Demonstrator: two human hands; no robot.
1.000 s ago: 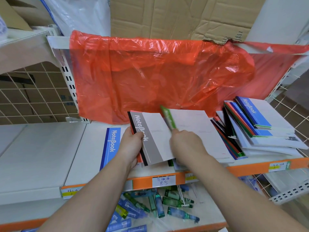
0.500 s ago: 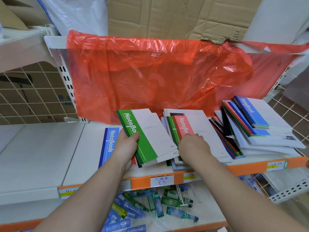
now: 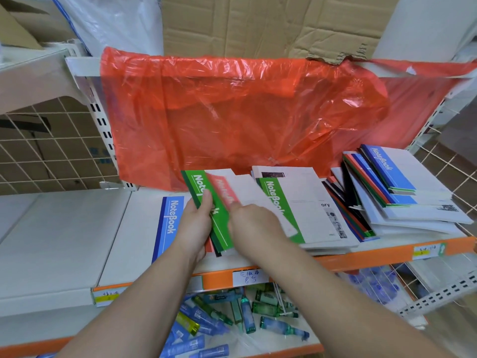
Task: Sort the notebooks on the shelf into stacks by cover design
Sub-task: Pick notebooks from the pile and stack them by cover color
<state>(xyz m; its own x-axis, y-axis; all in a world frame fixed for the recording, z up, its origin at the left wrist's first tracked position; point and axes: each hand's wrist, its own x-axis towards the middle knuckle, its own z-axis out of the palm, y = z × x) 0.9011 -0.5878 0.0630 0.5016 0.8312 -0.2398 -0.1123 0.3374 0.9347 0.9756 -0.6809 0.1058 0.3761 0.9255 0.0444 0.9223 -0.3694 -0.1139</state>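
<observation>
Behind, red plastic (image 3: 245,112) hangs above white shelf (image 3: 64,228); left hand (image 3: 193,226) grips green notebook (image 3: 196,187), right hand (image 3: 254,226) red notebook (image 3: 223,192).

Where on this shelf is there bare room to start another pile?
The white shelf left of the blue notebook is bare. From the left hand rightward, overlapping notebook piles crowd it.
</observation>
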